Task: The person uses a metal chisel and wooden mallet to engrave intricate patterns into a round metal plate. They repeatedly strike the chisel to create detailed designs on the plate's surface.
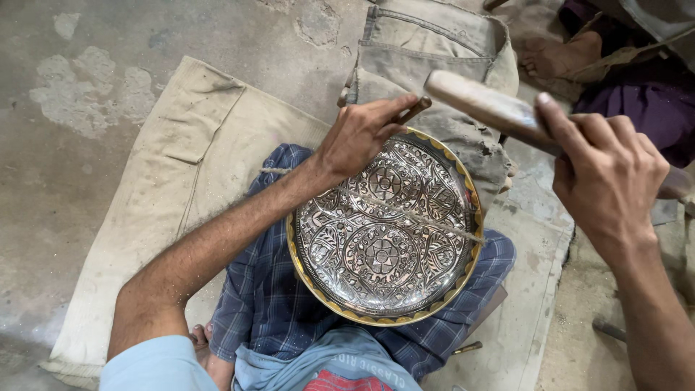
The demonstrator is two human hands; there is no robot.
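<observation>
At the far left lies bare concrete floor (pixel 87 145) with pale worn patches. Next to it a tan cloth (pixel 181 166) is spread flat, reaching toward the near left. The person sits on it, legs covered by a blue checked wrap (pixel 268 304), with a light blue sleeve (pixel 156 366) at the near left edge. The left forearm runs from there up and right to the left hand (pixel 358 137), which is closed around a thin chisel (pixel 414 110); the tool sticks out past the fingers at the far rim of the plate. The plate (pixel 384 232) is round, silvery and densely engraved with flower and leaf patterns, with a yellow scalloped rim; it rests tilted on the person's lap, in the middle of the scene. A thin string (pixel 434 221) crosses its face. Just beyond the plate lies a folded grey cloth bag (pixel 434 51). To the right, the right hand (pixel 604 174) is clenched on the handle of a wooden mallet (pixel 485 105), raised above the plate's far right side, its head pointing left toward the chisel but apart from it. At the far right corner another person's bare foot (pixel 554 54) and purple clothing (pixel 651 101) show.
</observation>
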